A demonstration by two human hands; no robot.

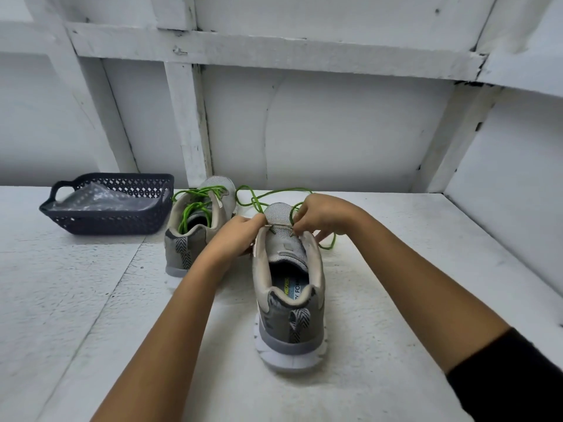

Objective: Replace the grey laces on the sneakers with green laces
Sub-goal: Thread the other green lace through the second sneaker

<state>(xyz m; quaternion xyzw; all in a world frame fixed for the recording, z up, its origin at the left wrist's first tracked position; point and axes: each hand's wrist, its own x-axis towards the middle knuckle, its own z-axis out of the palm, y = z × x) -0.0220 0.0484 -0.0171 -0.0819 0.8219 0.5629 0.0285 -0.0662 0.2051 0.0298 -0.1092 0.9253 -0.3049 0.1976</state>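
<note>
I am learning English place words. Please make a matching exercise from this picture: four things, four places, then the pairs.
1. dark blue plastic basket
2. clear plastic wrapping
3. near grey mesh sneaker
4. far grey mesh sneaker

A. handled by left hand and right hand, which pinches green lace
B. inside the basket
C. leftmost on white table
D. between basket and near sneaker

Pairs: 1-C, 2-B, 3-A, 4-D
</note>
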